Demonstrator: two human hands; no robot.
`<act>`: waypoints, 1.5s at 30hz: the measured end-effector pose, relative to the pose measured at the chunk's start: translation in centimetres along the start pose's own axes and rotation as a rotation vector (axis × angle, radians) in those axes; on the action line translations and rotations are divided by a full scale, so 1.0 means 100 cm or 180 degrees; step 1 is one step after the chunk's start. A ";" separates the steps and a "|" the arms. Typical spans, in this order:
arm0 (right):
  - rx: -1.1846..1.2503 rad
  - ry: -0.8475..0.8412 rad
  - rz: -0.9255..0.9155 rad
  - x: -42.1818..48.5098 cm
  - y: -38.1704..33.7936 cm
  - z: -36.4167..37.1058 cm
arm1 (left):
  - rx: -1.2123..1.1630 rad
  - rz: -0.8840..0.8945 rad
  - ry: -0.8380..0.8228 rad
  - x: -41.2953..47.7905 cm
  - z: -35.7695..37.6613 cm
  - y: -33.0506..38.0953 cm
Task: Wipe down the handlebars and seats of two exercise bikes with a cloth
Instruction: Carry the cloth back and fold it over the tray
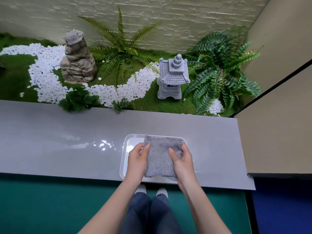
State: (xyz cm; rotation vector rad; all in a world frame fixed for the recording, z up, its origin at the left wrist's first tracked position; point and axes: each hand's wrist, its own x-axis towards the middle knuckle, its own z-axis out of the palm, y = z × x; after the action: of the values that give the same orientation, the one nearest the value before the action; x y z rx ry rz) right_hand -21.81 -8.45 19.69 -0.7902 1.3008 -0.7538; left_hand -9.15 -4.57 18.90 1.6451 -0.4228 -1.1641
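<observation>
Cloth [160, 157], grey, 1 item, held just over white tray [124, 159] on grey counter [67, 141]; 0 exercise bikes in view.
Left hand [137, 159] pinches the cloth's left edge, thumb on top; right hand [181, 159] grips the right edge, fingers curled round it. Progress, judged: no handlebar or seat shows, so wiping done or left cannot be told; cloth at tray suits either fetching or returning. Count: 1 cloth, 1 tray, 2 hands, 1 counter; beyond it 1 stone lantern [172, 76], 1 rock ornament [77, 56], 2 large ferns [219, 71].
</observation>
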 end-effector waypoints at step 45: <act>-0.2795 0.0370 -0.0211 0.168 0.204 -0.010 | 0.4213 0.0595 -0.0160 0.118 -0.090 -0.204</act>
State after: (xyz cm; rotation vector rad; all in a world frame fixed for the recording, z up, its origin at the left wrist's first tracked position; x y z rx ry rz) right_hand -20.09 -11.75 -6.50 -1.5033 1.7331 -0.2460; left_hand -1.25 -0.21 -4.64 2.5616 -1.5699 -0.7543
